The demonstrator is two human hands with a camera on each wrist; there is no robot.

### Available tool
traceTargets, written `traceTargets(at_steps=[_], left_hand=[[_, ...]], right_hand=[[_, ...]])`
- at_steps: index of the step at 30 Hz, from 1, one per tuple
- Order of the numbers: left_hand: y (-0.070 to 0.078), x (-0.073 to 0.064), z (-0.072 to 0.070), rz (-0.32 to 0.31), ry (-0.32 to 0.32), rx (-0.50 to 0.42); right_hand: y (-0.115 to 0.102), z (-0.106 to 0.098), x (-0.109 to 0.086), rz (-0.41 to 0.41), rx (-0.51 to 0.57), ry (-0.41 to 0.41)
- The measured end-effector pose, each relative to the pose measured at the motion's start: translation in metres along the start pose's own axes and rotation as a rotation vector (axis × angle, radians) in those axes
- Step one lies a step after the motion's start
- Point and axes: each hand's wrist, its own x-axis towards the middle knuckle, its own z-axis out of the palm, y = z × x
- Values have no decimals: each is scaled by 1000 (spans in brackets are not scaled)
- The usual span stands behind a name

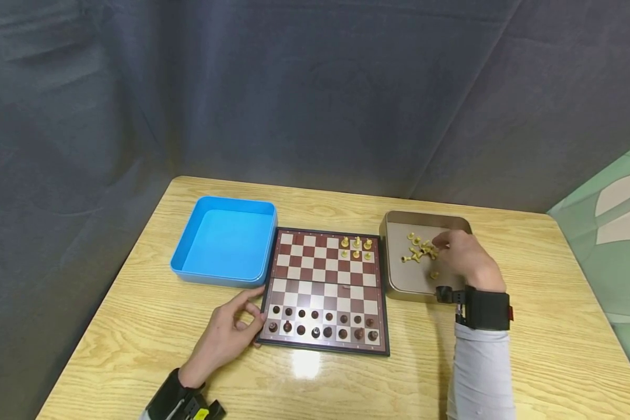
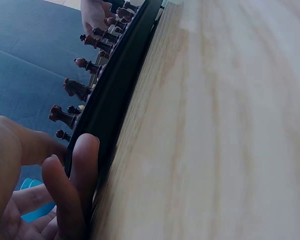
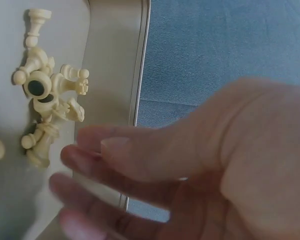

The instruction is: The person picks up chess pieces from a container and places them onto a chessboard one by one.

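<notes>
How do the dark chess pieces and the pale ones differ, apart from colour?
Place: the dark pieces in view are on the chessboard; the pale pieces are split between board and tray.
Pose: the dark pieces stand upright; many pale pieces lie jumbled in the tray.
Layout: the dark pieces form two rows of eight; the pale pieces on the board, two rows of three.
Shared: both sets include varied shapes.

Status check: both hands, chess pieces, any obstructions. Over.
Left hand holds chessboard near its near-left corner. Right hand open, over metal tin. Pale chess pieces jumbled inside; overlap may hinder picking.
</notes>
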Motion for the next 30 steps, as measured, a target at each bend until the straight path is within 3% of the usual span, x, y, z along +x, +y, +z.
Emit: traceTargets(at_steps=[7,30], left_hand=[[0,0,0,-16,-3,-13],[0,0,0,-1,-12,-20]], right_hand=[[-3,2,0,-23,-72,-66],[-13,9,2,-127,-22,-78]])
